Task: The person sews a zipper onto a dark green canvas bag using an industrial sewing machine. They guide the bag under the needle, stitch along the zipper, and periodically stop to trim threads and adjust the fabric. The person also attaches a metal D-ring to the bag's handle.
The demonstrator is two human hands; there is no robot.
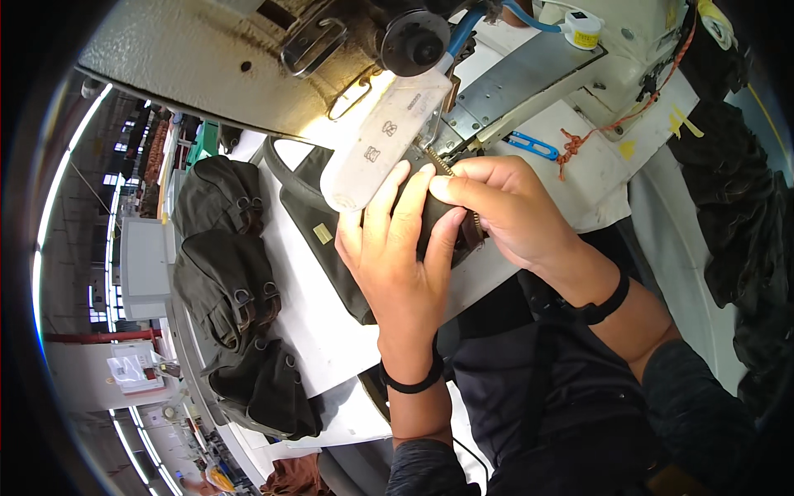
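At 9 o'clock, three dark green bags (222, 285) line the left side of the white table (331, 364). A strip of tabletop separates them from the workpiece (337, 273). From 10 to 12 o'clock, the sewing machine (198, 62) overhangs the work area; its pale cover (380, 145) sits close against the left hand's fingertips, with little room between. The table's near edge slants from 7 to 3 o'clock, below the workpiece. Blue snips (532, 146) lie at 2 o'clock, beside an orange cord (571, 145).

The workpiece is at centre, beneath both hands: dark green fabric with a strap (285, 175) at 10 o'clock, a small yellow label (322, 233) and a curving brass zipper (477, 221). The left hand (393, 248) lies flat on it, thumb apart from the fingers. The right hand (509, 207) has thumb and forefinger together, clamped on the workpiece beside the zipper.

Containers: the bags' contents are hidden. At 1 o'clock stands a small white bottle (584, 31) with a yellow label; its contents cannot be determined.
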